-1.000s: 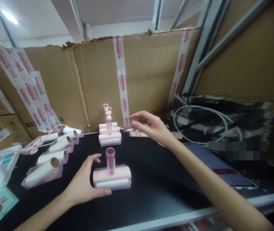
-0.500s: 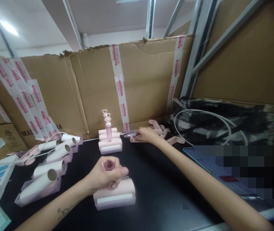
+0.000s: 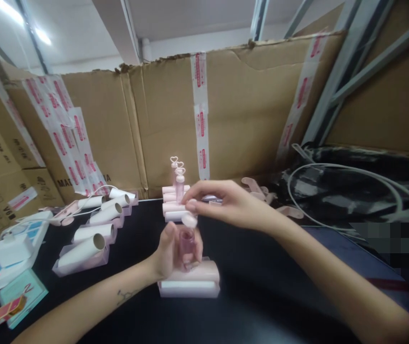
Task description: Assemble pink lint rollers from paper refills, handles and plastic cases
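A pink lint roller [image 3: 190,282] lies on the black table [image 3: 261,296] with its translucent pink tube handle [image 3: 187,241] standing up. My left hand [image 3: 171,253] is wrapped around that handle. My right hand [image 3: 222,203] hovers just above the tube's open top and pinches a small pale pink cap piece [image 3: 189,220] between thumb and fingers. Behind them stands a stack of finished pink rollers [image 3: 174,203] with heart-topped handles.
Several white paper rolls in clear trays [image 3: 89,234] lie at the left, beside a white and blue box [image 3: 10,248]. Loose pink parts [image 3: 261,191] and a coil of white cable on black plastic [image 3: 348,191] sit at the right. Taped cardboard walls [image 3: 226,114] close the back.
My right hand has come back from the pile of pink parts at the rear with a small cap piece and now sits over the tube. My left hand keeps its hold on the handle.
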A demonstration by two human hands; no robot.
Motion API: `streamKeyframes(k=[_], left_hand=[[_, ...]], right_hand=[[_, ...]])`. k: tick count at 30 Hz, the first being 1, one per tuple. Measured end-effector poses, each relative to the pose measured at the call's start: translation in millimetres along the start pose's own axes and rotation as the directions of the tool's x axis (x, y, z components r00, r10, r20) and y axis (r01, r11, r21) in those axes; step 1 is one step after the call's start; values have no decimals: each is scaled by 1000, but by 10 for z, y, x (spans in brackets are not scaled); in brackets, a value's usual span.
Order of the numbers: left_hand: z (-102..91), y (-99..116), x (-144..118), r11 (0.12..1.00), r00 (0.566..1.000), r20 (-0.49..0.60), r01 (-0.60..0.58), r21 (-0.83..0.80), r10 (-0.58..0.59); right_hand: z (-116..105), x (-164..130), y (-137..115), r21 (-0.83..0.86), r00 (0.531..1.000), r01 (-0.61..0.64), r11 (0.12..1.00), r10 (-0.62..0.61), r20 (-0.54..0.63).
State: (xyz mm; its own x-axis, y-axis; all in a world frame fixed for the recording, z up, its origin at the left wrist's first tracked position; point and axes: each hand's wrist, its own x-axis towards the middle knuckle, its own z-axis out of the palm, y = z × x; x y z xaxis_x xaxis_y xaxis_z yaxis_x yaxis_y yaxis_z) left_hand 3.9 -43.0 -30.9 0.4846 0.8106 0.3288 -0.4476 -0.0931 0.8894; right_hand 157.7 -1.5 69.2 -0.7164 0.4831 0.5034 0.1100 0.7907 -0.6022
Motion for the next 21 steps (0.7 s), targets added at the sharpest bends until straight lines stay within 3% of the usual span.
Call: streamKeyframes(k=[2, 4, 11, 16, 21], left_hand=[[5, 4, 5, 999, 999, -14, 32, -24, -32], [17, 14, 6, 998, 997, -37, 64, -21, -64], [29, 2, 17, 996, 988, -132, 73, -46, -78], [36, -24, 26, 986, 970, -176, 163, -27, -166], [51, -35, 13, 994, 947, -303, 113, -7, -110]], right_hand=[[73, -3, -157, -95, 991, 83, 992, -73, 111], [108, -8, -190, -143, 986, 122, 982, -102, 135], [341, -105, -65, 100, 993, -113, 989, 110, 34], [496, -177, -106, 111, 995, -87, 990, 93, -48], [569, -207, -90, 169, 992, -110, 979, 119, -43]])
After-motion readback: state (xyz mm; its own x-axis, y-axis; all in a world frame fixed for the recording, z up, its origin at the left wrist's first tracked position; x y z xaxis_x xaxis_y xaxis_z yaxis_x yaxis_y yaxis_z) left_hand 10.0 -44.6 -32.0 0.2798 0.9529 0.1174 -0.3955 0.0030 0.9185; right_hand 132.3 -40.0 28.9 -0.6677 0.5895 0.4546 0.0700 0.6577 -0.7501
